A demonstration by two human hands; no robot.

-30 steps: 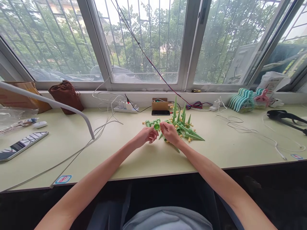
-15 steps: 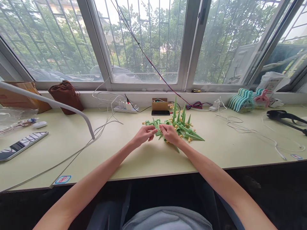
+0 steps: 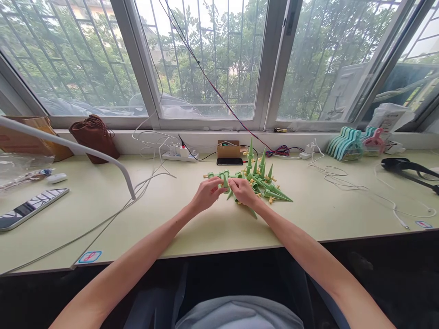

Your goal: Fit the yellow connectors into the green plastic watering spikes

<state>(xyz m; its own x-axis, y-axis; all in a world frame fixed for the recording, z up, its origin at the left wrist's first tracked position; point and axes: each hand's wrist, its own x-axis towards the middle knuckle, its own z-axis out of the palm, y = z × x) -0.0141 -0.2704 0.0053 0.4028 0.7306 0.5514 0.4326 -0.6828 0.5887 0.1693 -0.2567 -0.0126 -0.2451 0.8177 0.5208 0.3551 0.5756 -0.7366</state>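
Close together above the table, both my hands work on one green plastic plant watering spike (image 3: 225, 182). My left hand (image 3: 206, 193) is closed, its thumb and fingers pinching the spike from the left. From the other side my right hand (image 3: 243, 191) grips it in a pinch; fingers hide much of its lower part. Just beyond and to the right lies a pile of similar green watering spikes (image 3: 270, 186) with small yellow valves. Several of them stand point up, such as the tall spike (image 3: 250, 157). One tip pokes out under my right wrist.
Behind the pile are a black phone (image 3: 229, 161) and a small cardboard box (image 3: 229, 150). A power strip (image 3: 180, 156) and white cables (image 3: 146, 183) lie to the left. Teal hangers (image 3: 345, 144) and black straps (image 3: 411, 170) are at the right. A grey curved arm (image 3: 116, 164) crosses the left.
My left hand has turned slightly and its fingers have closed further around the spike. The spike in my hands is now more upright. My right hand has barely moved.
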